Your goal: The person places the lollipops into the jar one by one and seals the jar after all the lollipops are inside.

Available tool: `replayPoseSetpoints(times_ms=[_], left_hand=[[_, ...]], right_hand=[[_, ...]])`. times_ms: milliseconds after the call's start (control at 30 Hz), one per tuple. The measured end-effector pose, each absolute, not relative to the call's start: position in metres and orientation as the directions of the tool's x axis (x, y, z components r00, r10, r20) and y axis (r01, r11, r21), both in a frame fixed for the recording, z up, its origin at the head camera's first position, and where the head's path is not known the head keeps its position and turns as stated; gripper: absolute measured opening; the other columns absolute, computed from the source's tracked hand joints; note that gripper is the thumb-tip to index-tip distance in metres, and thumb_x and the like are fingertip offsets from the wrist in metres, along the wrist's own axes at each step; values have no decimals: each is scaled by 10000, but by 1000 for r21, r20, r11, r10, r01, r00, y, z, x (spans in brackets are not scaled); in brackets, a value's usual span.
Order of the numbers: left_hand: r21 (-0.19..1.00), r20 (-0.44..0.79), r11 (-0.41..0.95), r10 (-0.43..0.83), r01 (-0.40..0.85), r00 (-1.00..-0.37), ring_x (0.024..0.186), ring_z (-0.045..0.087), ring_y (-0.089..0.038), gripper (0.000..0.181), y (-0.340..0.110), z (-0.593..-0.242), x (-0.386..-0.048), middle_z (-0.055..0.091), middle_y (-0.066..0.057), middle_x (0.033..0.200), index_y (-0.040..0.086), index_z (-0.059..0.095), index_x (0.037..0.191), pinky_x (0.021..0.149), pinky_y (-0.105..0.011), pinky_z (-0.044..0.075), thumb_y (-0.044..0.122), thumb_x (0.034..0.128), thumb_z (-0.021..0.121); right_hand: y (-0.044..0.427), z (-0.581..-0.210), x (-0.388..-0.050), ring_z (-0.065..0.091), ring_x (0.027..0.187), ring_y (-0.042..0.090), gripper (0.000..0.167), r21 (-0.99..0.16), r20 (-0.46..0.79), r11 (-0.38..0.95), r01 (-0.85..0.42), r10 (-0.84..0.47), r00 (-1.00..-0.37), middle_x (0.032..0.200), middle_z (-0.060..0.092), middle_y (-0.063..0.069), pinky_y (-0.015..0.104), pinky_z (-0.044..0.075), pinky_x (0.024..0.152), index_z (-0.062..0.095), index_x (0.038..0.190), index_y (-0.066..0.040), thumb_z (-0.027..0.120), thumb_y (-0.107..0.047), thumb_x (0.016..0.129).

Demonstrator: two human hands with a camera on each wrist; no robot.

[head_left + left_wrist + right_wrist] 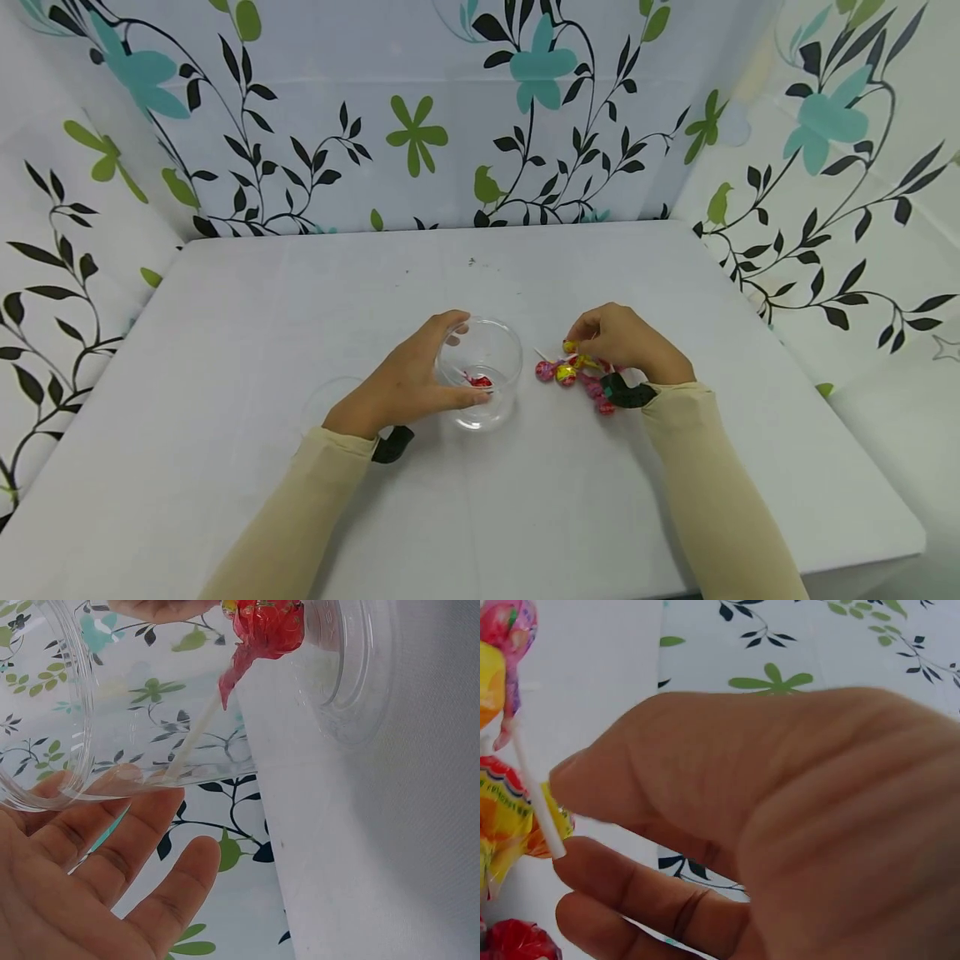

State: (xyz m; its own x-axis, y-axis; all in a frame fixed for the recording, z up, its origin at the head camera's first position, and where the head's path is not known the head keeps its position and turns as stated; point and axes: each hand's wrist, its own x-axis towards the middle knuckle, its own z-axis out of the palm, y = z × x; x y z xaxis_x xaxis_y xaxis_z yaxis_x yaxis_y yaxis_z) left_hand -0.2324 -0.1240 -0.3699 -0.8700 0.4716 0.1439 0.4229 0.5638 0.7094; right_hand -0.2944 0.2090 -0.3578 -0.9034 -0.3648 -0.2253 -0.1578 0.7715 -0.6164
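Left fingers (154, 825) grip a clear jar (504, 350) holding a red lollipop (480, 382); at its 3 o'clock, beside a tabletop (337, 283) pile (566, 375), right fingers (615, 881) pinch a yellow lollipop (568, 346), an apparent pickup calling for a clean lift.

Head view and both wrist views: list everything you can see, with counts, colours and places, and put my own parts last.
Clear jar: one, transparent, middle of the white table
Red lollipop: one, inside the jar
Loose lollipops: several, exact count hidden, pink, yellow and red, right of the jar
Round lid-like piece: one, transparent, left of the jar
Specks: a few, dark, far part of the table
Patterned fabric: sheet count unclear, pale with teal, green and black print, around the table
Left hand: one, around the jar
Right hand: one, fingertips at the loose lollipops
Sleeves: two, beige
Wrist pieces: two, dark, at the cuffs
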Motion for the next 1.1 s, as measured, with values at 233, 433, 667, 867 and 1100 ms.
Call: replayPoseSetpoints(times_ms=[233,433,667,867,1100], left_hand=[[709,151,558,476,430,-866,1351,534,-222,1011,-124,-369,-232,513,12,1475,203,325,1582,1075,-521,470,509,796,882],[702,162,557,483,444,-861,1350,539,-240,1014,-124,-370,-232,516,-4,1473,191,324,1581,1072,-526,473,504,797,884],[705,160,555,481,441,-862,1353,537,-242,1018,-124,-372,-233,517,4,1476,199,324,1583,1068,-537,474,525,795,879],[704,155,555,488,442,-859,1351,534,-239,1014,-124,-372,-233,515,0,1476,209,319,1584,1067,-532,478,529,799,875],[705,160,550,492,448,-856,1356,534,-249,1009,-125,-372,-233,509,0,1473,218,313,1583,1066,-532,477,509,801,880]], right_hand=[[209,-364,-295,535,617,160,131,-610,-284,785,-104,-340,-897,825,679,51,291,445,580,749,1031,-47,711,-88,913],[208,-365,-295,559,716,188,137,-593,-276,797,-118,-338,-900,874,713,42,304,477,616,775,1007,-53,764,-139,902],[208,-367,-296,529,594,166,135,-621,-238,773,-132,-346,-907,847,731,41,286,444,548,800,997,-75,764,-152,892],[209,-368,-294,520,579,162,175,-673,-225,729,-124,-362,-905,851,743,43,274,433,533,804,1044,-80,757,-190,916],[207,-369,-294,559,681,197,148,-717,-212,688,-108,-363,-907,882,745,41,289,454,581,805,1015,-93,723,-182,931]])
